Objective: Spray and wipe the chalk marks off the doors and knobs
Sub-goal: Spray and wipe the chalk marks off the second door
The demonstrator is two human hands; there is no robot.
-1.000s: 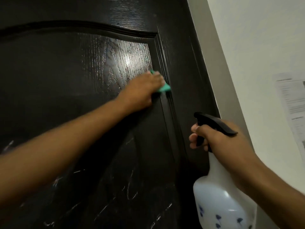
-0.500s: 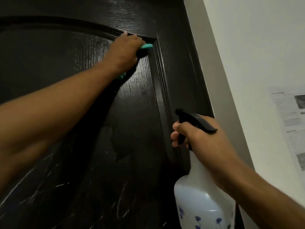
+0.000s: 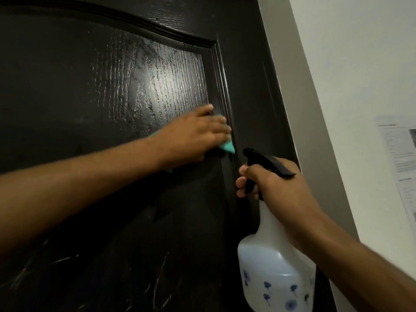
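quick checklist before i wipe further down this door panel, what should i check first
1. Teal cloth under the left hand, pressed to the door: ok.
2. Upper panel free of chalk: ok, wet sheen only.
3. Lower panel clean: not ok, chalk marks remain.
4. Spray bottle held by the right hand, finger on the trigger: ok.
5. Liquid level: cannot tell.

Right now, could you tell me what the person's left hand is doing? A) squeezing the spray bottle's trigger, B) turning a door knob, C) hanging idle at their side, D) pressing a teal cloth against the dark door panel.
D: the left hand lies flat over the teal cloth on the door, while the right hand holds the spray bottle.
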